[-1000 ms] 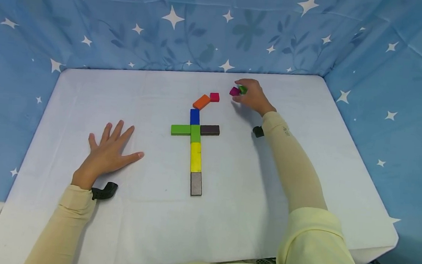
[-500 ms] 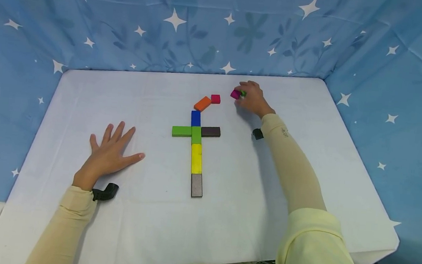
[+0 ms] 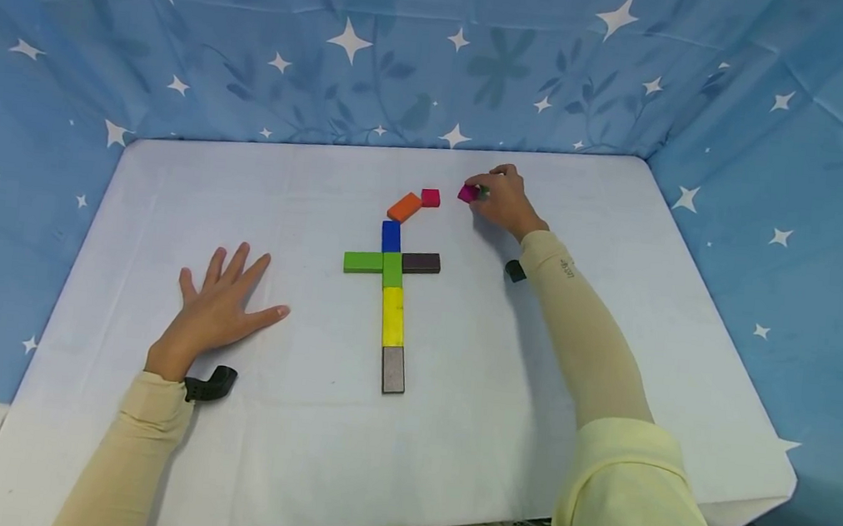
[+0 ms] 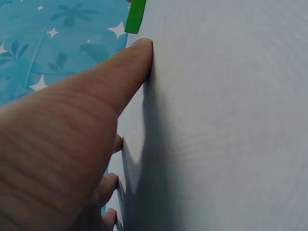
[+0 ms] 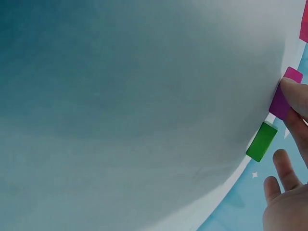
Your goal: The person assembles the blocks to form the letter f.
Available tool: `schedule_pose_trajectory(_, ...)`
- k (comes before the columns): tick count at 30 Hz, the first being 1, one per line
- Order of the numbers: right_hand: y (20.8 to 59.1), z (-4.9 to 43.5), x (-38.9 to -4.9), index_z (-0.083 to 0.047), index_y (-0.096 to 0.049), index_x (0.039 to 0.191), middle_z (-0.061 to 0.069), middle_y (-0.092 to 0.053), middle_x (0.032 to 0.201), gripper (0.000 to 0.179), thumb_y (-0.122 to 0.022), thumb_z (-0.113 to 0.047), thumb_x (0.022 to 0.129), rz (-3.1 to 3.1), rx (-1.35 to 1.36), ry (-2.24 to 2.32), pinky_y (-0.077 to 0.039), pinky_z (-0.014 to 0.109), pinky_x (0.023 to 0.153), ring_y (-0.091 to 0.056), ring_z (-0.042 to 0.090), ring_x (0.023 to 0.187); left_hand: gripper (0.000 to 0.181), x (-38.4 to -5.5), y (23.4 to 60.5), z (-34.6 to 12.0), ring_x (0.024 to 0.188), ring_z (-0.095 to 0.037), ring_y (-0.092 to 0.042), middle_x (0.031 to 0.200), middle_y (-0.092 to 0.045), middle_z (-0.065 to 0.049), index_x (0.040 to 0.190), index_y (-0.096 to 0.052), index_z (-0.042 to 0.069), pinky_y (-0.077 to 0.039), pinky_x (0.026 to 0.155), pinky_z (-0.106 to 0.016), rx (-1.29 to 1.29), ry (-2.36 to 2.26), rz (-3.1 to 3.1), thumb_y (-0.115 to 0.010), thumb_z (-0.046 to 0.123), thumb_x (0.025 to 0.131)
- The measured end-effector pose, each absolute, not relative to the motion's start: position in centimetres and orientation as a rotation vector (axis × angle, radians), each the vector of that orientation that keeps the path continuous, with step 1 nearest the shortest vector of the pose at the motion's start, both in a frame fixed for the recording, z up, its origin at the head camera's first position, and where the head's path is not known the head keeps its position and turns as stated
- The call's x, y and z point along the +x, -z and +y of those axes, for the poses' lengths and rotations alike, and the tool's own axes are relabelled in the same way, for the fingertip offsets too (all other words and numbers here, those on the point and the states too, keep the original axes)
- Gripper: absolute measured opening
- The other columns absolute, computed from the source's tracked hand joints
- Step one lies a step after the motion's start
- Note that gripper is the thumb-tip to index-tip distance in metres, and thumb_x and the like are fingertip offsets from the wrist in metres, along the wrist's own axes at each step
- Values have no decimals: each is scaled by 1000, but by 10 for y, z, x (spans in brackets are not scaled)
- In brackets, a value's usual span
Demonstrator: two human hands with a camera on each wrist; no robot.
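Observation:
My right hand (image 3: 504, 199) pinches a small purple block (image 5: 280, 100) between thumb and finger at the far side of the table. Beside it, under the palm, stands a green block (image 5: 262, 141), mostly hidden by the hand in the head view. A pink-red block (image 3: 430, 198) lies left of the purple one, apart from it, touching a slanted orange block (image 3: 405, 207). My left hand (image 3: 218, 308) rests spread on the white cloth at the left and holds nothing. In the left wrist view, part of a green block (image 4: 136, 17) shows beyond the thumb.
Below the orange block runs a column: a blue block (image 3: 391, 236), a green block (image 3: 392, 270), a yellow piece (image 3: 392, 317) and a grey block (image 3: 393, 369). A long green block (image 3: 363, 262) and a dark block (image 3: 421, 262) flank it. Blue curtains (image 3: 283, 42) border the table.
My right hand, holding the purple block, has shifted slightly toward me, and its fingers have closed in on the block. The green block beside it is now more covered. My left hand stays put.

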State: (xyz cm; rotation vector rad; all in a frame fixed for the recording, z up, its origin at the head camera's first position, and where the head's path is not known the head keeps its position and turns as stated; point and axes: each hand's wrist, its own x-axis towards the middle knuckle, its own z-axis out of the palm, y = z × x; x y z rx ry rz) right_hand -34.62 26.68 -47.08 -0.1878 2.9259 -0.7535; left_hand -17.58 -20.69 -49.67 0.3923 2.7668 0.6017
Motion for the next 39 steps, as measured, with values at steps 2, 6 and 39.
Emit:
schedule_pose_trajectory(2, 470, 266, -345, -9, -68, 145, 24, -47, 151, 45, -74, -11, 101, 2928, -187, 754, -43, 55, 115, -29, 40, 150, 104, -176, 497, -207, 160, -48, 17, 177, 4, -23, 171, -20, 8, 20, 109, -81, 393, -607, 2767, -63, 68, 99)
schedule_pose_trajectory(6, 470, 264, -343, -10, -69, 145, 22, -48, 148, 44, -75, -13, 101, 2918, -172, 759, -44, 54, 114, -30, 39, 148, 104, -176, 495, -206, 160, -49, 16, 177, 4, -23, 171, -20, 8, 19, 110, -81, 391, -604, 2768, -62, 68, 99)
schedule_pose_trajectory(39, 467, 245, -332, -4, -69, 140, 14, -64, 133, 47, -83, -16, 97, 2874, -399, 690, -52, 42, 106, -45, 31, 134, 105, -176, 494, -204, 159, -50, 18, 177, 6, -24, 172, -17, 8, 20, 108, -82, 392, -592, 2749, -62, 69, 99)
